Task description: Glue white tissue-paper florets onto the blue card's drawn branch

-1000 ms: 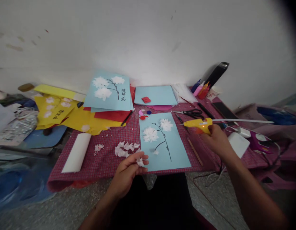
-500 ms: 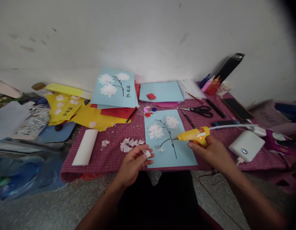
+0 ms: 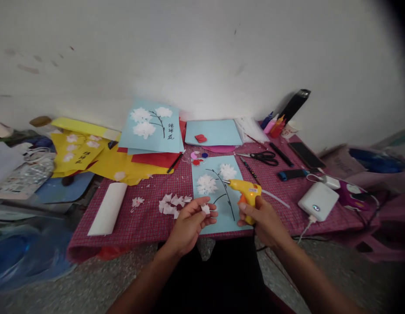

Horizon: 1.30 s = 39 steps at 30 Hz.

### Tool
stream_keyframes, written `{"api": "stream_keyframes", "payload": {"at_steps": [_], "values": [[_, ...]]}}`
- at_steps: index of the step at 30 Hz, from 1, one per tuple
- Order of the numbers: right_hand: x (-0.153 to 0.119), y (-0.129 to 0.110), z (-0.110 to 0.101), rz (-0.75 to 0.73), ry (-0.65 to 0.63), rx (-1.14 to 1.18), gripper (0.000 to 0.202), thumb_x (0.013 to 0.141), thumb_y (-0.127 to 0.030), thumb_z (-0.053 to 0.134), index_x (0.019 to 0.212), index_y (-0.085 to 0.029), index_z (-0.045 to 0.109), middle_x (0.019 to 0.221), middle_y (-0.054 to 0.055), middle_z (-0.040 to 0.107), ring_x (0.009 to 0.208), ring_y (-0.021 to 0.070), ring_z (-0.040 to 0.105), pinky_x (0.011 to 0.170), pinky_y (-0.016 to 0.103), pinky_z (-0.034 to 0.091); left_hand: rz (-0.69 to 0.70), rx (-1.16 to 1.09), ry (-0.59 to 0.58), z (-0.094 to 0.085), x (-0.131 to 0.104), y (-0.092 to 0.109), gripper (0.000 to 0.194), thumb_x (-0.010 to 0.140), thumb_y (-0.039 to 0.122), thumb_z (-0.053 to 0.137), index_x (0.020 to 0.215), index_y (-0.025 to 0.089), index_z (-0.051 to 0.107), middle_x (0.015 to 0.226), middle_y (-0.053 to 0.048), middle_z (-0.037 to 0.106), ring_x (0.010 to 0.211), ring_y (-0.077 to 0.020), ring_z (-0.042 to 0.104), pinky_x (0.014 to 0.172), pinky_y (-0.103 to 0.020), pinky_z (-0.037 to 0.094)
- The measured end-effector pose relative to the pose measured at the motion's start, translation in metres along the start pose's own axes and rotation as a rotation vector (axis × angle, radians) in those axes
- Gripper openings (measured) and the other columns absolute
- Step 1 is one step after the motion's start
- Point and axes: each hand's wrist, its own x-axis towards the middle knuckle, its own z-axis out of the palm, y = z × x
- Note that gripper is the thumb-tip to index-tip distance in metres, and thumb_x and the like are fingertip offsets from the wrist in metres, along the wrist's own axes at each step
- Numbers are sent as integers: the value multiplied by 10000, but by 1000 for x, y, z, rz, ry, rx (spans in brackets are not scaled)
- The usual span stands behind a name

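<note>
My right hand [image 3: 263, 216] is closed round the handle of a yellow hot glue gun [image 3: 245, 187], its nozzle pointing left above a light blue card [image 3: 212, 224]. A glue stick trails from the gun's back. Between the fingers of my left hand [image 3: 191, 224] is a small folded piece of white paper [image 3: 205, 209], held over the card's lower left. The card bears a drawn black branch [image 3: 230, 203] and two white paper flowers, one on the left [image 3: 207, 184] and one higher up [image 3: 228, 170]. Several loose white paper pieces [image 3: 171, 204] lie left of the card.
A finished flower card [image 3: 153, 146] leans at the back left, beside yellow paper [image 3: 104, 168]. A white paper roll [image 3: 108, 209] lies on the left. Scissors [image 3: 266, 157], a black phone [image 3: 307, 154] and a white power box [image 3: 318, 200] are on the right. Paint bottles [image 3: 277, 126] stand behind.
My right hand has drawn the glue gun nearer and turned it more upright, its nozzle now further left. My left hand keeps hold of the paper piece. The view has shifted slightly.
</note>
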Motion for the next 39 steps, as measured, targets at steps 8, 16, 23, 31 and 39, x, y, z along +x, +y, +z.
{"api": "stream_keyframes", "payload": {"at_steps": [8,16,23,31,39], "values": [[-7,-4,22,-51,32,145,395,624,-289,887,790,-227,534,554,-105,485,438,81,420,356,214,448,25,130,-82,14,10,-1,620,852,308,739,1407,162,505,1009,-98,722,798,-184,702,739,-343,544],[-5,-7,29,17,-52,69,338,623,-344,871,780,-185,618,502,-60,565,381,82,428,310,194,360,138,585,-209,16,24,-11,572,971,263,506,1511,151,355,820,-14,658,660,-149,616,622,-289,505],[-6,-9,29,-3,-52,-45,258,642,-276,830,720,-184,602,506,-61,572,386,81,457,312,176,338,165,724,-334,29,22,-4,576,981,238,486,1540,177,359,808,-9,643,680,-158,598,642,-288,462],[-4,-5,33,-20,1,41,307,664,-351,823,734,-205,562,459,-86,512,367,70,388,315,182,323,241,548,-135,26,22,-19,523,821,125,653,1331,195,562,1049,-69,697,881,-192,684,762,-304,519],[-6,-7,38,-6,-13,29,320,662,-351,840,746,-190,577,464,-74,521,374,72,395,309,178,319,343,531,-82,28,20,-12,140,870,230,674,990,177,724,853,-21,733,736,-139,659,696,-251,523]]}}
